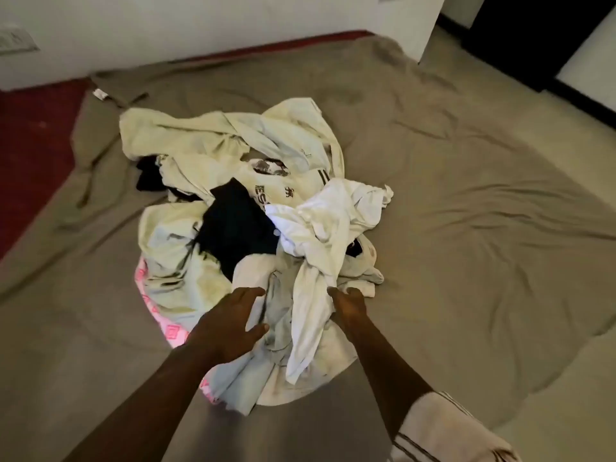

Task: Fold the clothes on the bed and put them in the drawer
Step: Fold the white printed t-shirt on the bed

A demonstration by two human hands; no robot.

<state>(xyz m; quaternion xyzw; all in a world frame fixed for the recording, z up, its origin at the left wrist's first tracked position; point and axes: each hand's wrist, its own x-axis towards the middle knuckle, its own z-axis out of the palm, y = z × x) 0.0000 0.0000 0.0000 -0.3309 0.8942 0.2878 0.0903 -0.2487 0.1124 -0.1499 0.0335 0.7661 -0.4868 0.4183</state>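
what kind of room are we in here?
Most likely a home bedroom: a wide bed covered by a rumpled taupe sheet, a pile of clothes heaped unfolded on it, and a plain white wall behind.

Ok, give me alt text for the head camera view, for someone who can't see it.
Two bare hands reach into a pile of unfolded clothes on a brown sheet: the left hand rests open on it, the right hand grips a white garment. The pile is mostly pale, with a black garment mid-pile and pink cloth beneath.
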